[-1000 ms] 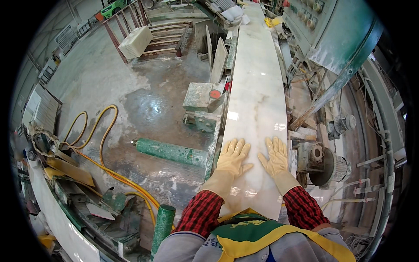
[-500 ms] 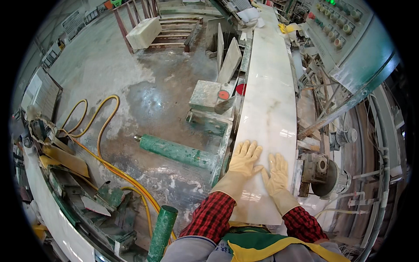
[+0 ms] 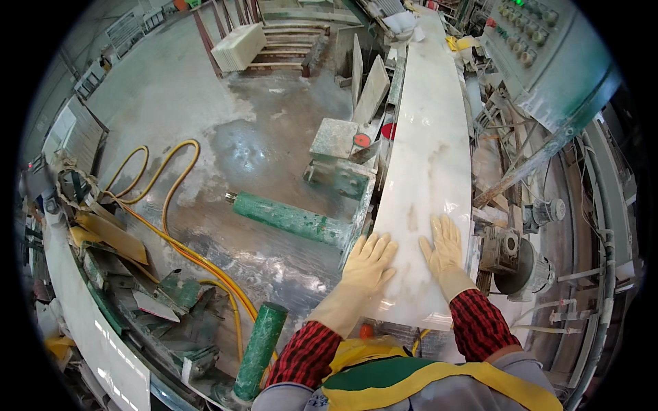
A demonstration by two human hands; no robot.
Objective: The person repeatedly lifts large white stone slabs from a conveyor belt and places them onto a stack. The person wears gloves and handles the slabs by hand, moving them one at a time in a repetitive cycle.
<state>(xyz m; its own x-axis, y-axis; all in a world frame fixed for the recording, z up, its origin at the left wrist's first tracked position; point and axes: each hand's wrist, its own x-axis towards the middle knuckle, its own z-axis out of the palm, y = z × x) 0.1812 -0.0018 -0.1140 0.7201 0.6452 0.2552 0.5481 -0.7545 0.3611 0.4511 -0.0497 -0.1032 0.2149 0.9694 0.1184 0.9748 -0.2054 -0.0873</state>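
A long, glossy white stone slab (image 3: pixel 430 151) with faint brown veins runs away from me along a machine line. My left hand (image 3: pixel 370 259), in a cream rubber glove, rests on the slab's left edge with its fingers stretched out. Flat on the right part of the slab lies my right hand (image 3: pixel 444 245), gloved the same way, fingers straight and pointing away. Neither hand grips anything. The slab's near end lies just in front of my yellow and green apron (image 3: pixel 384 380).
Left of the slab, a green roller (image 3: pixel 295 219) juts out over the wet floor. A second green roller (image 3: pixel 260 349) stands nearer me. Yellow hoses (image 3: pixel 179 240) cross the floor. To the right are a motor (image 3: pixel 524 270) and a control panel (image 3: pixel 531 34).
My hands have moved apart, the left one to the slab's left edge and the right one slightly right and forward. The slab's near end now sits farther from my body.
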